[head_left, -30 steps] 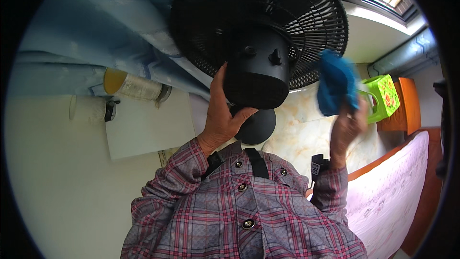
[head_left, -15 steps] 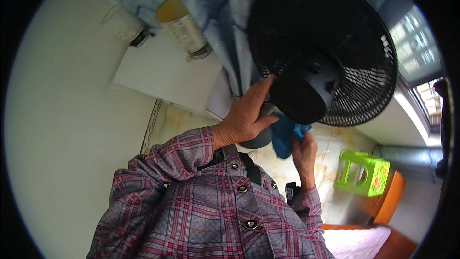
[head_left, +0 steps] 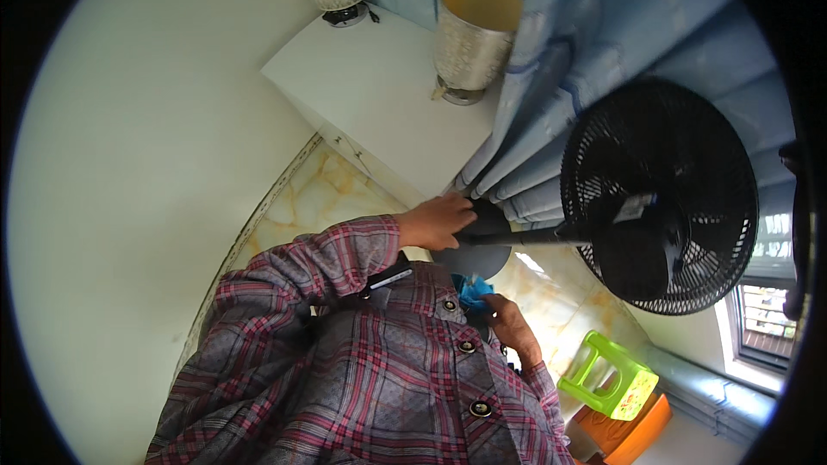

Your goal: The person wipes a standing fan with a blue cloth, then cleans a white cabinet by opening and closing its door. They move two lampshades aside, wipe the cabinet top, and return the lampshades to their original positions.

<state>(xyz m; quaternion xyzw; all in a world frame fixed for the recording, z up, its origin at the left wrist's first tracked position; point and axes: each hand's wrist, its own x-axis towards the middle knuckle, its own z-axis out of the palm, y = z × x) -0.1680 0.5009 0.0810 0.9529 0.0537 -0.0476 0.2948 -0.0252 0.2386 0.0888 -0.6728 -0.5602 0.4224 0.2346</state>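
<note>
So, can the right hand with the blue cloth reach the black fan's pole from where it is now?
Probably yes. The right hand holds the blue cloth close under the fan's pole, with nothing between them. The left hand grips the pole's lower end, leaving the rest free.

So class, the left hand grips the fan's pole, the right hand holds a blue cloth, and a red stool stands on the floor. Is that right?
Not quite: the stool is green, as the head view shows. The left hand grips the fan's pole, and the right hand holds a blue cloth.
</note>
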